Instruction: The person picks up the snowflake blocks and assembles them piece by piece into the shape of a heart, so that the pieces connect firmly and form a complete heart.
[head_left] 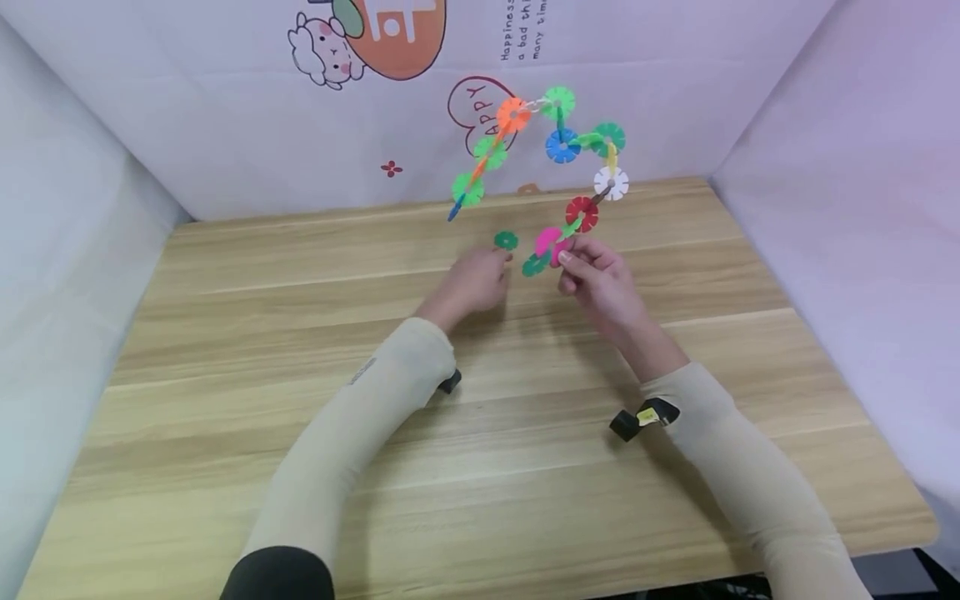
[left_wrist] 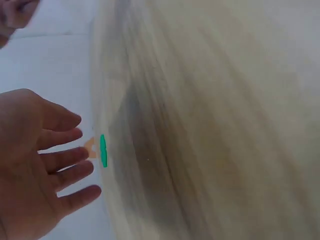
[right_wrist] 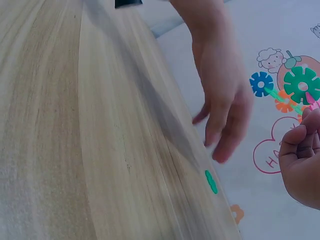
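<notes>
A chain of notched plastic snowflake discs in orange, green, blue, white, red and pink hangs in the air, bent into an open loop. My right hand pinches a pink disc near the chain's lower end, where a dark green disc is joined. A loose green disc lies flat on the table, seen edge-on in the left wrist view. Just short of that disc, my left hand hovers with its fingers loosely bent and apart, as the left wrist view shows; nothing is in it.
The wooden table spreads all around, with a printed white cloth hanging behind its far edge. White cloth walls stand at both sides. Each wrist carries a small black camera.
</notes>
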